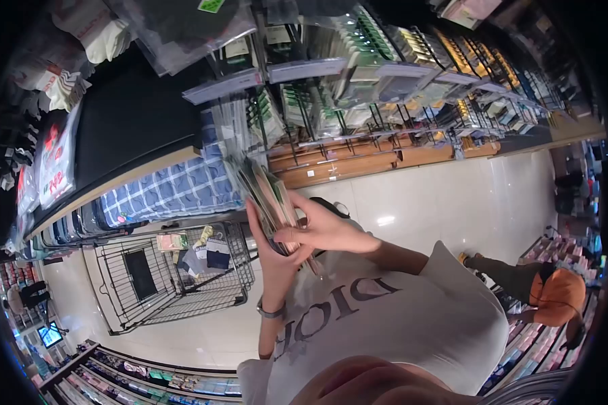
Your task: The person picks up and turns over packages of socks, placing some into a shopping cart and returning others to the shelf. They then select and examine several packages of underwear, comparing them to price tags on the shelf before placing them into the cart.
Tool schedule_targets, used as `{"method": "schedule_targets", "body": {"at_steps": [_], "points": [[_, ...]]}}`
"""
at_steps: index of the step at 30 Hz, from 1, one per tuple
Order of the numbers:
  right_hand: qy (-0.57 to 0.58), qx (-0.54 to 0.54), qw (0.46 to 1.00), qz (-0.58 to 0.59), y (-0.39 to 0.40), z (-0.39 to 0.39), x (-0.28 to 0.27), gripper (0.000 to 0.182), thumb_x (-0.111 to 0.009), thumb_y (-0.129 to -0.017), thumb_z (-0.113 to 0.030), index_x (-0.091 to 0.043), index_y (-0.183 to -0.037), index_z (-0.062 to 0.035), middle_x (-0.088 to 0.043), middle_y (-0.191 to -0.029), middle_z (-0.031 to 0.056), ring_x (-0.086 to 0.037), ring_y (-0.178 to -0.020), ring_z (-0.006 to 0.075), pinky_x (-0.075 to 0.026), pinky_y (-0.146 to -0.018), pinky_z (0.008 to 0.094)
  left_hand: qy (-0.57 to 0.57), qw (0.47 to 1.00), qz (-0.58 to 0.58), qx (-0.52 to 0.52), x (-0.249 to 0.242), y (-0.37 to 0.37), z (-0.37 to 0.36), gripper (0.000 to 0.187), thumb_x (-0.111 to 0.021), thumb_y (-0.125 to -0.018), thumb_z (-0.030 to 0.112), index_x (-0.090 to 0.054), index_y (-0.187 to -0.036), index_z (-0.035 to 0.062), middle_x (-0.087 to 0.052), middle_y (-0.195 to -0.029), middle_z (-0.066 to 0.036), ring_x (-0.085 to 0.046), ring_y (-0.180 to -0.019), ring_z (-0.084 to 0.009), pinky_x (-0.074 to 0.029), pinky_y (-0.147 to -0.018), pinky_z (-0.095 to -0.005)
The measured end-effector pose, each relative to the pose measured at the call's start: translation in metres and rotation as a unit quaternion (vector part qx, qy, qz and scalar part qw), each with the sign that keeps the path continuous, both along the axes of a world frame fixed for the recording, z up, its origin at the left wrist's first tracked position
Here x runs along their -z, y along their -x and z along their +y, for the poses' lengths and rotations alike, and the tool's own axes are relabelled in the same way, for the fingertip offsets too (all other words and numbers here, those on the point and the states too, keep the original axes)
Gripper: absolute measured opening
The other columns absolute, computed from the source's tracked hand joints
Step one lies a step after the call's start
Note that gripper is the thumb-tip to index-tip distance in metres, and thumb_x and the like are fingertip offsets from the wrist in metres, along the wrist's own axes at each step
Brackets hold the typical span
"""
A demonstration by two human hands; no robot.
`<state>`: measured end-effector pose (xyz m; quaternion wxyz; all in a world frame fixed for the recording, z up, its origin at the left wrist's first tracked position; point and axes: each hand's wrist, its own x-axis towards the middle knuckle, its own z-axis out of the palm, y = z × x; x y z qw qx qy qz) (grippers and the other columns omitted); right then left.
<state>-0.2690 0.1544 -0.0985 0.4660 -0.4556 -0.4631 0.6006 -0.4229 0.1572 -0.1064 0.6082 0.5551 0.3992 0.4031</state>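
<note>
Both my hands hold a stack of flat packs in clear plastic, tilted in front of my chest; what is inside cannot be made out. My left hand, with a watch on the wrist, wraps the stack from the left and below. From the right, my right hand grips it, with its thumb and fingers across the packs. The stack's far end is close to the hanging packs on the rack. A blue checked cloth hangs just left of the stack.
A wire shopping cart stands to the left with several packaged goods in it. Rack hooks and price strips run across the front. A person in orange is at the right. Low shelves line the back left.
</note>
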Motion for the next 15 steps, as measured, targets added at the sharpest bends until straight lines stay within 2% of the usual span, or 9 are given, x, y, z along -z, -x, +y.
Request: {"method": "schedule_targets", "body": {"at_steps": [1, 3, 4, 5, 7, 8, 11, 12, 15], "points": [[0.026, -0.001, 0.999, 0.041, -0.01, -0.005, -0.012, 0.075, -0.075, -0.094, -0.029, -0.035, -0.152, -0.0023, -0.061, -0.121, 0.0115, -0.059, -0.116, 0.0165, -0.052, -0.089, 0.0303, -0.017, 1.0, 0.017, 0.02, 0.004, 0.0, -0.001, 0.131, -0.091, -0.071, 0.007, 0.002, -0.163, 0.0057, -0.018, -0.166, -0.018, -0.048, -0.136, -0.027, -0.052, -0.103, -0.0358], [0.057, -0.023, 0.997, 0.041, -0.038, -0.009, -0.019, 0.058, -0.07, -0.099, -0.027, -0.046, -0.146, -0.0019, -0.063, -0.113, 0.0066, -0.059, -0.112, 0.0126, -0.052, -0.089, 0.0304, 0.073, 0.993, -0.081, 0.035, -0.002, -0.008, -0.006, 0.129, -0.091, -0.072, 0.007, 0.0, -0.163, 0.0054, -0.032, -0.158, -0.016, -0.049, -0.133, -0.0247, -0.049, -0.105, -0.036], [0.024, -0.017, 0.999, 0.036, -0.05, -0.011, -0.015, 0.056, -0.065, -0.101, -0.032, -0.048, -0.144, -0.0004, -0.064, -0.115, 0.008, -0.06, -0.112, 0.0139, -0.052, -0.091, 0.0311, 0.021, 0.999, -0.038, 0.014, 0.002, -0.012, -0.004, 0.119, -0.088, -0.074, 0.004, -0.009, -0.162, 0.0041, -0.043, -0.149, -0.014, -0.05, -0.131, -0.0241, -0.045, -0.108, -0.0365], [-0.012, -0.01, 0.999, 0.03, -0.062, -0.012, -0.012, 0.055, -0.061, -0.104, -0.037, -0.05, -0.143, 0.0011, -0.065, -0.118, 0.0094, -0.062, -0.112, 0.0153, -0.052, -0.093, 0.0319, 0.051, 0.996, -0.071, -0.01, -0.004, -0.023, -0.003, 0.114, -0.087, -0.075, 0.003, -0.012, -0.161, 0.0038, -0.044, -0.148, -0.014, -0.05, -0.131, -0.0239, -0.045, -0.109, -0.0368], [0.069, 0.004, 0.984, 0.161, -0.079, -0.017, -0.024, 0.058, -0.056, -0.105, -0.042, -0.052, -0.14, 0.0035, -0.065, -0.123, 0.0124, -0.062, -0.115, 0.0181, -0.051, -0.097, 0.0331, 0.119, 0.982, -0.136, -0.06, -0.028, -0.047, -0.012, 0.106, -0.085, -0.077, 0.001, -0.019, -0.159, 0.0032, -0.046, -0.146, -0.014, -0.05, -0.131, -0.0235, -0.043, -0.11, -0.0373], [0.112, 0.012, 0.968, 0.225, -0.089, -0.02, -0.032, 0.06, -0.053, -0.106, -0.045, -0.053, -0.139, 0.0047, -0.065, -0.126, 0.0139, -0.063, -0.117, 0.0195, -0.051, -0.099, 0.0336, 0.112, 0.981, -0.14, -0.079, -0.029, -0.06, -0.021, 0.086, -0.077, -0.084, 0.004, -0.028, -0.155, 0.0022, -0.049, -0.143, -0.014, -0.051, -0.131, -0.0247, -0.044, -0.109, -0.037], [0.144, 0.014, 0.958, 0.246, -0.13, -0.024, -0.038, 0.061, -0.053, -0.106, -0.04, -0.043, -0.148, 0.0036, -0.058, -0.141, 0.0189, -0.06, -0.127, 0.0267, -0.05, -0.106, 0.0381, 0.142, 0.943, -0.274, -0.127, -0.04, -0.096, -0.048, 0.055, -0.061, -0.094, 0.018, -0.044, -0.144, 0.0, -0.057, -0.135, -0.014, -0.06, -0.118, -0.025, -0.049, -0.1, -0.0368], [0.146, 0.02, 0.949, 0.28, -0.144, -0.028, -0.041, 0.059, -0.053, -0.106, -0.04, -0.048, -0.144, 0.0042, -0.061, -0.136, 0.0182, -0.062, -0.122, 0.0248, -0.052, -0.102, 0.0359, 0.176, 0.937, -0.275, -0.124, -0.038, -0.096, -0.058, 0.053, -0.055, -0.098, 0.028, -0.046, -0.143, 0.0013, -0.057, -0.136, -0.015, -0.061, -0.119, -0.0279, -0.052, -0.099, -0.0406], [0.169, 0.011, 0.924, 0.342, -0.188, -0.042, -0.047, 0.053, -0.054, -0.106, -0.038, -0.053, -0.139, 0.004, -0.065, -0.129, 0.017, -0.068, -0.111, 0.0216, -0.058, -0.092, 0.0336, 0.16, 0.925, -0.326, -0.107, -0.044, -0.121, -0.082, 0.047, -0.052, -0.1, 0.026, -0.049, -0.14, 0.0023, -0.059, -0.133, -0.015, -0.062, -0.119, -0.0286, -0.053, -0.099, -0.0445]]}}
